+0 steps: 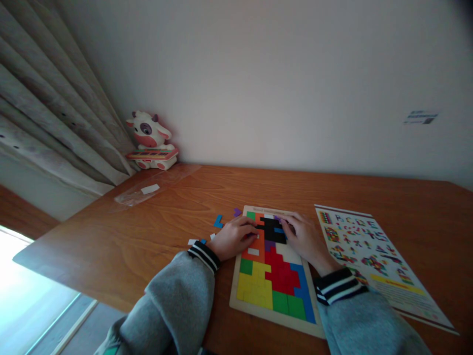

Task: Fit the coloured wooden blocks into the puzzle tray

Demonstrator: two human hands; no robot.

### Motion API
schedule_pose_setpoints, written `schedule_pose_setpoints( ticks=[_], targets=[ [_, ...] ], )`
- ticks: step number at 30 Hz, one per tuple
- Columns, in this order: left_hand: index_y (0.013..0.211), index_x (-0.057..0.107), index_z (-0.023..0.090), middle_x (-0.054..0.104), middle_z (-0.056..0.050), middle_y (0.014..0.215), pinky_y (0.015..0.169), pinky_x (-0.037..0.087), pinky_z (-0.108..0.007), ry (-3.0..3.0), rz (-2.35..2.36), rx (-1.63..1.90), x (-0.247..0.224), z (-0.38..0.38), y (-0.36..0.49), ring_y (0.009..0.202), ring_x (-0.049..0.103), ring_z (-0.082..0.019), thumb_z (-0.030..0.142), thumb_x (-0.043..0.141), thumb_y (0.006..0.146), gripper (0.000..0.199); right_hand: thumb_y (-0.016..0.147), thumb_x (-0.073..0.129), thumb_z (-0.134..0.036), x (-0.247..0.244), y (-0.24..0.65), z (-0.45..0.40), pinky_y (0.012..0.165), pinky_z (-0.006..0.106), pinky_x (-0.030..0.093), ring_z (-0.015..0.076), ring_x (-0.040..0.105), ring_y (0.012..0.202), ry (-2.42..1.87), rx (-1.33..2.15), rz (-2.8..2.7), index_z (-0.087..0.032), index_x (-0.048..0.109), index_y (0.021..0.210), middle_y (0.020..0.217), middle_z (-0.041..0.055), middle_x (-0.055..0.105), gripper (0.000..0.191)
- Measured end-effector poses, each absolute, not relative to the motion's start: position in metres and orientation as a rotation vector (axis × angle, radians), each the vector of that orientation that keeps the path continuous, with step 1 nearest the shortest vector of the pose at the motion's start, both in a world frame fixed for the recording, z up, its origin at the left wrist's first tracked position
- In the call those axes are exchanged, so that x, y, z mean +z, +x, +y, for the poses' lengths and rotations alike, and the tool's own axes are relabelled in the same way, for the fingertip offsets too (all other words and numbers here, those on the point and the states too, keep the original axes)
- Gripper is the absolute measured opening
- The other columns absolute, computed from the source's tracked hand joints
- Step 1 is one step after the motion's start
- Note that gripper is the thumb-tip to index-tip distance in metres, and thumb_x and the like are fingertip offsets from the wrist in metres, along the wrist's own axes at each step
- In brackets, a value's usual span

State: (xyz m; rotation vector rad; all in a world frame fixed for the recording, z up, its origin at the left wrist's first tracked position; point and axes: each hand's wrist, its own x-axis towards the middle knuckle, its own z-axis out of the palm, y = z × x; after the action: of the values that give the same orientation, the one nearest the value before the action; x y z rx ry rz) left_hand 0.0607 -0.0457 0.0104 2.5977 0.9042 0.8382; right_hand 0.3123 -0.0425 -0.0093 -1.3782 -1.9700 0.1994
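Observation:
A wooden tray (277, 320) holds coloured block pieces: yellow (254, 286), red (281, 271), green, blue, orange, white and black (271, 230). My left hand (233, 237) rests over the tray's left edge, its fingers bent above the orange pieces; whatever is under the fingertips is hidden. At the tray's upper right, my right hand (303, 239) pinches a small purple piece (281, 221) against the board. Loose pieces lie left of the tray: a blue one (219, 221), a purple one (237, 212) and a white one (192, 242).
On the right of the wooden table (177, 212) lies a printed pattern sheet (373, 246). A clear plastic bag (129, 198) lies at the back left, near a cow toy with a keyboard (153, 143). A curtain (48, 108) hangs at the left.

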Motion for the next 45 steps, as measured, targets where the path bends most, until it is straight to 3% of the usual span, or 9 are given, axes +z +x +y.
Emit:
schedule_pose_setpoints(
  ticks=[4, 9, 16, 22, 32, 45],
  targets=[
    [0.098, 0.072, 0.018, 0.066, -0.008, 0.112, 0.093, 0.055, -0.031, 2.597, 0.910, 0.833, 0.0083, -0.0447, 0.0606, 0.102, 0.065, -0.018, 0.020, 0.059, 0.094, 0.013, 0.098, 0.045, -0.031, -0.0103, 0.3150, -0.0427, 0.085, 0.043, 0.048, 0.0266, 0.063, 0.097, -1.453, 0.058, -2.033, -0.025, 0.071, 0.113, 0.104, 0.0089, 0.069, 0.030],
    [0.098, 0.072, 0.018, 0.066, -0.009, 0.112, 0.094, 0.054, -0.032, 2.591, 0.903, 0.825, 0.0079, -0.0447, 0.0603, 0.102, 0.065, -0.019, 0.020, 0.060, 0.094, 0.013, 0.099, 0.044, -0.024, -0.0083, 0.3179, -0.0443, 0.093, 0.044, 0.048, 0.0258, 0.064, 0.107, -1.341, 0.016, -2.138, -0.024, 0.065, 0.122, 0.116, 0.0069, 0.072, 0.031],
    [0.098, 0.072, 0.018, 0.066, -0.009, 0.111, 0.093, 0.055, -0.031, 2.589, 0.907, 0.816, 0.0106, -0.0456, 0.0609, 0.101, 0.065, -0.018, 0.020, 0.058, 0.095, 0.014, 0.097, 0.042, -0.018, -0.0055, 0.3201, -0.0457, 0.091, 0.046, 0.052, 0.0260, 0.070, 0.099, -1.324, -0.035, -2.222, -0.019, 0.065, 0.122, 0.113, 0.0100, 0.075, 0.034],
    [0.098, 0.072, 0.019, 0.066, -0.008, 0.111, 0.092, 0.055, -0.031, 2.584, 0.918, 0.822, 0.0108, -0.0459, 0.0614, 0.101, 0.065, -0.018, 0.022, 0.058, 0.095, 0.015, 0.097, 0.041, -0.020, -0.0037, 0.3170, -0.0480, 0.093, 0.046, 0.054, 0.0266, 0.070, 0.102, -1.323, 0.067, -2.186, -0.018, 0.065, 0.124, 0.116, 0.0113, 0.074, 0.036],
    [0.098, 0.072, 0.018, 0.067, -0.008, 0.109, 0.091, 0.055, -0.031, 2.579, 0.913, 0.822, 0.0117, -0.0459, 0.0614, 0.101, 0.065, -0.018, 0.021, 0.059, 0.095, 0.014, 0.095, 0.037, -0.017, -0.0105, 0.3177, -0.0485, 0.096, 0.048, 0.053, 0.0263, 0.066, 0.110, -1.297, 0.197, -2.126, -0.022, 0.049, 0.142, 0.127, 0.0126, 0.066, 0.048],
    [0.101, 0.070, 0.019, 0.067, -0.008, 0.111, 0.092, 0.056, -0.032, 2.596, 0.901, 0.844, 0.0099, -0.0454, 0.0608, 0.102, 0.065, -0.018, 0.021, 0.057, 0.095, 0.014, 0.094, 0.038, -0.017, -0.0120, 0.3201, -0.0455, 0.097, 0.049, 0.050, 0.0252, 0.065, 0.107, -1.312, 0.211, -1.982, -0.022, 0.050, 0.139, 0.115, 0.0101, 0.071, 0.047]
  ],
)
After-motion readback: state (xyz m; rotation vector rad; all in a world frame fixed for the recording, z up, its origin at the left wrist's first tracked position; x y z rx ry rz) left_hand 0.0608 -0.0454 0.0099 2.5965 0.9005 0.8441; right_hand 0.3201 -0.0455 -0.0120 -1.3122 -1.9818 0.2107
